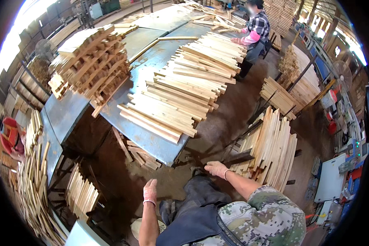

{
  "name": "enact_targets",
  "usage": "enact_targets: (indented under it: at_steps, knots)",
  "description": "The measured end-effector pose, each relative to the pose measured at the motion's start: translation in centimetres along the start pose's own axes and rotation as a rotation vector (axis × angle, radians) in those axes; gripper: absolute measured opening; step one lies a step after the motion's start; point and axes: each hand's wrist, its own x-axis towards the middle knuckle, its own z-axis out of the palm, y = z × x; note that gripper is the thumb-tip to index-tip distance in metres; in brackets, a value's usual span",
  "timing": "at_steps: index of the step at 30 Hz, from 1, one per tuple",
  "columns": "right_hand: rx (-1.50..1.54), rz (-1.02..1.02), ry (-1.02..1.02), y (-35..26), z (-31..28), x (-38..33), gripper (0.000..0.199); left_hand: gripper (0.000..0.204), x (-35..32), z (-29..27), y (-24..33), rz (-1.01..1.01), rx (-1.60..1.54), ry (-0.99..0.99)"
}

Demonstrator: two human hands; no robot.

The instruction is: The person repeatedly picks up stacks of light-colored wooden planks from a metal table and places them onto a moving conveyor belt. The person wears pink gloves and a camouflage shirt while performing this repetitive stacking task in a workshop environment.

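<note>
Your right hand [216, 168], in a pale glove, rests loosely closed at the edge of the leaning stack of wooden slats [270, 149], touching it and gripping nothing I can tell. Your left hand [150, 191] hangs open and empty. Many slats already lie piled on the blue steel table [151, 139], just ahead of both hands.

Single view: head-worn fisheye, the left of a side-by-side pair; upright, unmirrored. Looks steeply down and forward from standing height. Own forearms enter from the lower edge: left hand [150, 192] lower centre, right hand [216, 169] just right of it, both close to the lens. Blue metal table [151, 139] fills the middle of the frame at mid range. A second person [254, 35] stands far off, top centre-right. Straight edges bow toward the dark rim.
</note>
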Motion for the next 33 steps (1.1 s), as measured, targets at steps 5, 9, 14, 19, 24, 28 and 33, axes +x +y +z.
enact_targets:
  at_steps: [5, 9, 14, 19, 24, 28, 33]
  knots:
    - [-0.037, -0.289, 0.362, -8.8, -8.0, 9.9, 0.071, 0.066, 8.9, 10.6, 12.3, 0.116, 0.118, -0.07]
    - [-0.249, -0.365, 0.534, -20.9, -15.6, 15.7, 0.073, 0.072, 15.5, 19.3, 18.6, 0.035, 0.13, -0.174]
    - [-0.688, -0.455, 0.723, -29.9, -26.2, 25.5, 0.085, 0.064, 25.4, 30.4, 24.3, -0.139, -0.07, -0.207]
    - [-1.02, -0.405, 0.692, -36.4, -34.5, 32.8, 0.094, 0.047, 28.8, 35.7, 28.8, -0.342, -0.101, -0.362]
    - [-1.132, -0.418, 0.599, -39.4, -38.4, 35.8, 0.087, 0.049, 29.4, 41.0, 34.3, -0.241, -0.081, -0.583]
    - [-1.14, -0.41, 0.678, -40.9, -39.3, 36.5, 0.085, 0.055, 32.1, 46.9, 38.5, -0.159, -0.052, -0.733]
    - [-1.12, -0.577, 0.753, -39.2, -40.0, 37.9, 0.07, 0.053, 35.4, 53.2, 41.0, -0.207, -0.118, -0.672]
